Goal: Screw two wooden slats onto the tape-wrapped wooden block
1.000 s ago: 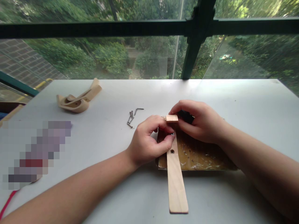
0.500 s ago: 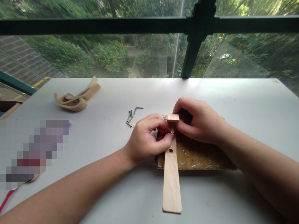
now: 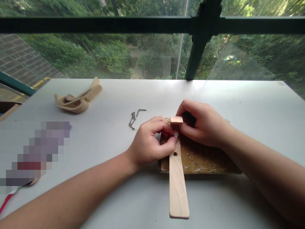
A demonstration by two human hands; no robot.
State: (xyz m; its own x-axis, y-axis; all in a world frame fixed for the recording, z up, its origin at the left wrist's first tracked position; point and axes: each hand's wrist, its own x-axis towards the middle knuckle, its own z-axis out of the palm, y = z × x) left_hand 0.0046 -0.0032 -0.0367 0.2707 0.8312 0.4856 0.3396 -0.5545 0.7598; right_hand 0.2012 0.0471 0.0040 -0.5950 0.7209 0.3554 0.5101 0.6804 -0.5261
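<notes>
A wooden hook [image 3: 178, 187] rests over a brown block [image 3: 207, 159], long axis running toward the window frame [image 3: 154, 25], curled end [image 3: 176, 120] foremost, as the nearly closed left hand [image 3: 150, 143] pinches a screw [image 3: 175, 135] and the half-curled right hand [image 3: 205, 124] apparently grips that end.

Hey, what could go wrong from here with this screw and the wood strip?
The screw sits at the fingertips of the left grip with just its head clearly showing, so it might tilt or slip unnoticed. The strip juts past the near edge of the block, so a bump on that end could shift it. The loose screws lie on the table just beyond the left grip, so a stray knock might scatter them.
</notes>
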